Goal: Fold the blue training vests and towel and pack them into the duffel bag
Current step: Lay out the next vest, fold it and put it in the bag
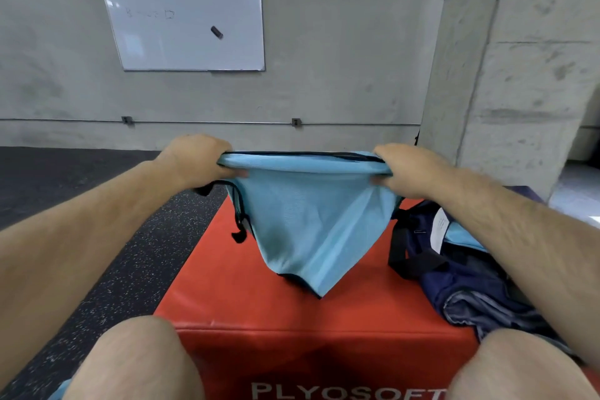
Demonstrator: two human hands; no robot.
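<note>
Your left hand [194, 157] and right hand [406, 169] are both curled tight around the top edge of a light blue vest [311, 224], one at each end, so the fabric is stretched level between them. The vest hangs in the air above the red plyo box [220, 286], its lowest point close over the middle of the box top. The navy duffel bag [454, 279] lies slumped along the box's right edge, under your right forearm, with more light blue cloth [462, 237] showing at it.
</note>
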